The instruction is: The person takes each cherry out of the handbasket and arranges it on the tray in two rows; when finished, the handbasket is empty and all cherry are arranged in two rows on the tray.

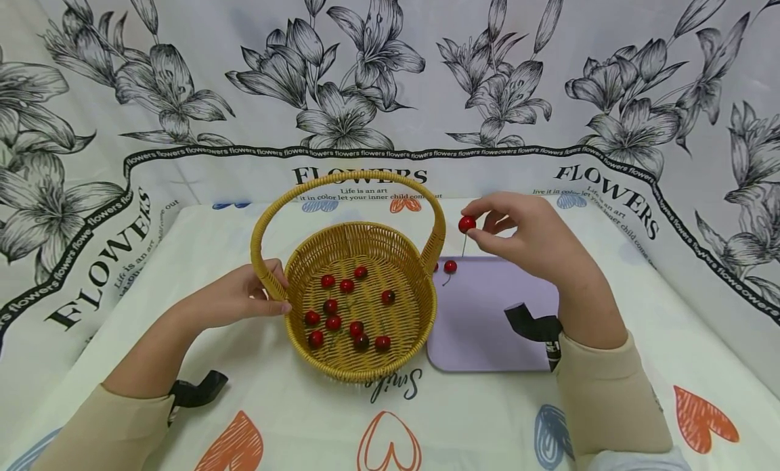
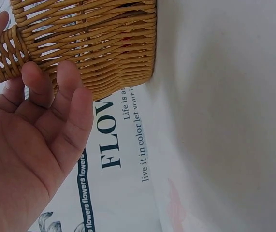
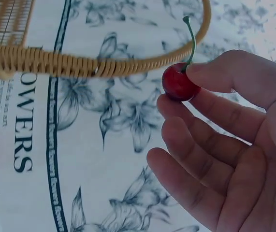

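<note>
Our right hand (image 1: 525, 233) pinches one cherry (image 1: 466, 223) near the tray (image 1: 481, 329), our left hand (image 1: 240, 296) grips the basket (image 1: 350, 241), and we judge the filling mostly done: many cherries (image 1: 332, 323) lie between our hands, at least two left trayside.

A screened-off tabletop, whether in a home or studio I cannot tell: flower-printed curtain (image 1: 426, 24) at far, left and right, heart-printed tablecloth (image 1: 317, 417) spread between.
</note>
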`<state>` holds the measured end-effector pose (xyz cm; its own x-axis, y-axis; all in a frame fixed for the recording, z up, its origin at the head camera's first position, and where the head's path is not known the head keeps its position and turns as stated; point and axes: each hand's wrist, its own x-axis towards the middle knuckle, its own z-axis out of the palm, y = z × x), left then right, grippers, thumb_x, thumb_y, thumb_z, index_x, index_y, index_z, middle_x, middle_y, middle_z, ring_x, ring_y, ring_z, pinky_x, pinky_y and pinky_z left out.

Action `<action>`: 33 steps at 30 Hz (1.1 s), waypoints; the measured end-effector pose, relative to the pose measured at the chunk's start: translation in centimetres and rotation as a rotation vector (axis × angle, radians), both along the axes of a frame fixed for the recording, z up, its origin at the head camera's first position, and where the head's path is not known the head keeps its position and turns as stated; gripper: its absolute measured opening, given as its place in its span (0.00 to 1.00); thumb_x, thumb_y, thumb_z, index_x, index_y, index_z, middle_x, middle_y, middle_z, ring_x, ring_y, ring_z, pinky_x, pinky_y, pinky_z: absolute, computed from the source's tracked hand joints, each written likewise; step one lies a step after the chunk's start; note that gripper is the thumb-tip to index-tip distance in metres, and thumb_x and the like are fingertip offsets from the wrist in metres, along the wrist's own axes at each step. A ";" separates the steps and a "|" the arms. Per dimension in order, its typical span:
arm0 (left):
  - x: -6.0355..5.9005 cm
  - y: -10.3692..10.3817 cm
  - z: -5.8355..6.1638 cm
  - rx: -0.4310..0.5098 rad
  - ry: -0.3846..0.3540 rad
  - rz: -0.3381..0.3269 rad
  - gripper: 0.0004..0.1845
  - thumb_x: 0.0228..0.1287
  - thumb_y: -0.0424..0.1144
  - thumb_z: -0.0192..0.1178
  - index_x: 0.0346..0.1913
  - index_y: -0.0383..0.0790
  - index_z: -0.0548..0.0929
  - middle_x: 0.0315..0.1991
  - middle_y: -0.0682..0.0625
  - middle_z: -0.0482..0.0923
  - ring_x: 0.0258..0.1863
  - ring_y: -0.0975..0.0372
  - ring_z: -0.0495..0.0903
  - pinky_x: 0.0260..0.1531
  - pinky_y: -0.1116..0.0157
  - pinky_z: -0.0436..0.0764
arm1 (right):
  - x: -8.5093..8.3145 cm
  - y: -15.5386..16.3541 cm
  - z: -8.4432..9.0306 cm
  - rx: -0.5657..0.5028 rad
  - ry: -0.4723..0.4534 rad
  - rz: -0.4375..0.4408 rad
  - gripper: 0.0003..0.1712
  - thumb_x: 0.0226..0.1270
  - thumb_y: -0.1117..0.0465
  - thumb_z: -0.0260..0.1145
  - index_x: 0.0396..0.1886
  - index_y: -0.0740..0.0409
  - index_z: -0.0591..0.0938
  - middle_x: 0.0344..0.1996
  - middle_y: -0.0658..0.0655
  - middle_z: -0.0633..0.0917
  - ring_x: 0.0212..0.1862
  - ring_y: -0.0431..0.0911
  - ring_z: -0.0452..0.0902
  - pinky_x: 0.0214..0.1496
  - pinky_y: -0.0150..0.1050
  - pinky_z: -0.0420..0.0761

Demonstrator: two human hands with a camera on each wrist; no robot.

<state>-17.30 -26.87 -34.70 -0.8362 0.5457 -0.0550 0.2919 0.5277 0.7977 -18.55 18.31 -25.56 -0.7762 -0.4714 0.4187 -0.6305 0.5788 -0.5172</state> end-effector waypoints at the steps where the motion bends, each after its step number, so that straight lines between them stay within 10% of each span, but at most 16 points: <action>1: 0.0 0.0 0.0 0.000 0.000 0.001 0.15 0.66 0.39 0.71 0.45 0.39 0.75 0.40 0.50 0.84 0.42 0.51 0.79 0.41 0.59 0.79 | -0.3 0.3 0.0 0.003 -0.011 -0.011 0.11 0.69 0.66 0.70 0.50 0.54 0.87 0.43 0.48 0.87 0.40 0.42 0.79 0.47 0.46 0.82; 8: -0.1 0.0 0.1 0.004 0.008 -0.003 0.14 0.66 0.39 0.71 0.45 0.39 0.76 0.42 0.48 0.84 0.43 0.52 0.80 0.42 0.58 0.79 | -2.8 1.7 -1.0 0.017 -0.121 -0.104 0.12 0.69 0.65 0.70 0.51 0.56 0.87 0.45 0.51 0.86 0.41 0.46 0.77 0.47 0.36 0.80; 33: -0.1 -0.1 -0.2 -0.002 0.002 -0.001 0.14 0.66 0.39 0.71 0.46 0.39 0.76 0.42 0.48 0.84 0.44 0.51 0.80 0.42 0.57 0.79 | -10.5 3.5 -11.5 0.217 -0.583 -0.124 0.14 0.65 0.57 0.75 0.48 0.56 0.89 0.42 0.53 0.87 0.47 0.53 0.74 0.49 0.47 0.73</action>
<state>-17.42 -26.94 -34.86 -0.8359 0.5462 -0.0544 0.2941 0.5293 0.7958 -29.10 21.83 -37.09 -0.9021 -0.3903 -0.1842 -0.2023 0.7594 -0.6183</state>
